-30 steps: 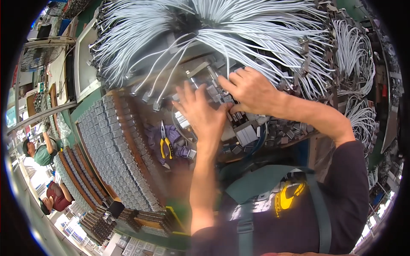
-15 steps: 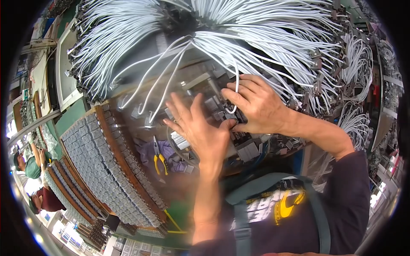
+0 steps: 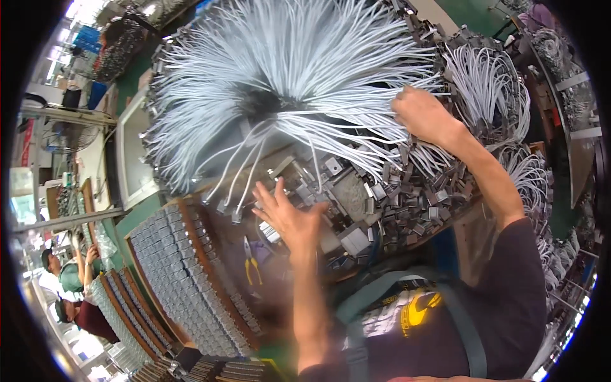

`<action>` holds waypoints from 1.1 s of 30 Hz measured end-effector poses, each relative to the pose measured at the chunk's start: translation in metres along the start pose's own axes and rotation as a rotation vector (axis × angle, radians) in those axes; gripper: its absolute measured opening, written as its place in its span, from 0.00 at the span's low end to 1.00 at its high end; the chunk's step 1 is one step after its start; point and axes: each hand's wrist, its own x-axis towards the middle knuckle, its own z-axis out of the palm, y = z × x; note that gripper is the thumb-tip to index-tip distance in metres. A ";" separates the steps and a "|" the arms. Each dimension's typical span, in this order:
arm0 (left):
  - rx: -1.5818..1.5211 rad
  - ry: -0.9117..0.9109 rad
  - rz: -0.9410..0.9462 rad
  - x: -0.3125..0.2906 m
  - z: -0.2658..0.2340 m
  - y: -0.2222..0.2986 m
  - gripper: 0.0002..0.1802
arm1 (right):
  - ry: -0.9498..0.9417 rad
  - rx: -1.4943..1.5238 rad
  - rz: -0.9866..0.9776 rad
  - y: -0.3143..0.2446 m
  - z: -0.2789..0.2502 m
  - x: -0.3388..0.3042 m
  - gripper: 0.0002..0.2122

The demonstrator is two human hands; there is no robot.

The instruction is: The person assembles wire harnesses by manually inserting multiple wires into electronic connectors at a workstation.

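Note:
My left hand (image 3: pixel 290 218) is held over the cluttered work surface with its fingers spread and nothing in them. Just above it hang several loose white cables (image 3: pixel 252 170) with connector ends. My right hand (image 3: pixel 425 116) is up at the right side of a large fanned-out bundle of white cables (image 3: pixel 305 57). Its fingers are curled in among the cable ends, and what they hold, if anything, is hidden. Between the hands, one white cable (image 3: pixel 316 162) hangs down over a small metal fixture (image 3: pixel 310 194).
Grey metal housings (image 3: pixel 426 210) lie heaped at the right. Yellow-handled pliers (image 3: pixel 252 262) rest left of my left forearm. Wood-edged rows of grey parts (image 3: pixel 181 267) stand at the left. More white cables (image 3: pixel 487 89) hang far right. Two people (image 3: pixel 79 280) are at the far left.
My right hand has left the fixture and a white cable there, moving up and right to the bundle's edge. My left hand stays spread near the fixture. The whole view has shifted.

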 end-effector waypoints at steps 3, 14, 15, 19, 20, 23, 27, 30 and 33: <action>0.051 0.029 0.037 -0.016 -0.012 0.000 0.52 | -0.051 0.057 -0.037 -0.002 -0.001 0.000 0.09; -0.189 0.346 0.004 -0.077 -0.163 -0.059 0.30 | -0.191 1.130 0.123 -0.085 -0.030 -0.023 0.18; -0.149 0.394 -0.014 -0.082 -0.182 -0.076 0.29 | -0.180 1.278 0.183 -0.086 -0.025 -0.029 0.18; 0.001 0.667 -0.286 -0.117 -0.270 -0.214 0.26 | 0.049 2.493 0.263 -0.099 0.032 -0.028 0.21; -0.168 0.716 -0.346 -0.139 -0.298 -0.277 0.28 | -0.006 2.624 0.263 -0.106 0.028 -0.024 0.20; -0.360 0.754 -0.627 -0.155 -0.340 -0.345 0.35 | -0.108 2.393 0.152 -0.118 0.009 -0.027 0.16; -0.400 0.488 -0.944 -0.144 -0.361 -0.389 0.42 | 0.005 0.863 -0.603 -0.154 -0.044 -0.024 0.15; -0.613 0.382 -0.933 -0.125 -0.351 -0.401 0.40 | -0.042 0.605 -0.698 -0.161 -0.047 -0.020 0.14; -0.776 0.162 -0.899 -0.140 -0.371 -0.450 0.39 | -0.264 1.011 -0.534 -0.162 -0.051 -0.023 0.13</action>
